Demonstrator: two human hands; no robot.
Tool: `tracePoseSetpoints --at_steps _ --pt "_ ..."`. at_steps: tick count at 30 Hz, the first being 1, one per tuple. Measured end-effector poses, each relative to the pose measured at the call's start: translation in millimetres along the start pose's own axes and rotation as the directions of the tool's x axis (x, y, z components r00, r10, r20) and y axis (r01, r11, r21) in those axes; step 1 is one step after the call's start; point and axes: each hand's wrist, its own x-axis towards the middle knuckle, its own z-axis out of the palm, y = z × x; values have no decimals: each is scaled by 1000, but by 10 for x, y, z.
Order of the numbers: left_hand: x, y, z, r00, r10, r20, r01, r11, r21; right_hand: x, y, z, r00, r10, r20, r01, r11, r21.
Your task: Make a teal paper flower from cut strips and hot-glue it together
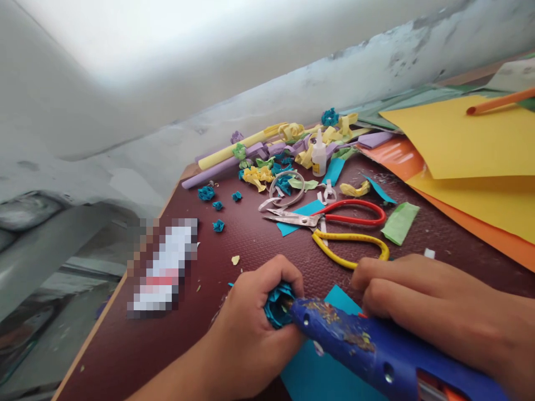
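Observation:
Between the thumb and fingers of my left hand (254, 328) is a blue crumpled-paper flower (276, 306), its hollow facing up and to the right. My right hand (434, 306) is closed around a blue glue gun (355, 340) with dried smears on its barrel. The gun's nozzle reaches into the middle of the flower. Beneath the gun lies a sheet of blue paper (317, 367), partly covered by the gun and my left hand. Just beyond my hands rest scissors (317, 220) with one red and one yellow handle, blades pointing left.
Small blue paper flowers (205, 193) dot the table's (234, 239) left side. Toward the wall are rolled paper tubes (234, 150), curled strips and a white glue bottle (319, 156). Yellow sheets (468, 139) and an orange sheet (393, 156) cover the right. A blurred-out item (167, 267) lies near the left edge.

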Motion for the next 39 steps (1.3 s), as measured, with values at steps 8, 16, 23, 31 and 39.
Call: tracePoseSetpoints --at_steps 8,16,23,31,39 --pt "-2 -10 7 998 -40 46 42 998 -42 28 4 9 999 -39 17 39 999 13" --pt "7 7 3 998 -43 49 45 998 -33 5 9 60 998 -24 -52 22 999 -25" --pt "0 -30 7 997 -56 44 59 996 -73 -19 12 -44 993 -79 -89 81 997 12" --pt "30 -56 21 969 -189 -157 153 964 -215 11 -19 -170 902 -242 -358 237 970 -59" --pt "-1 -31 -64 996 -78 -52 68 984 -167 69 50 -21 922 -201 -332 161 976 -145"
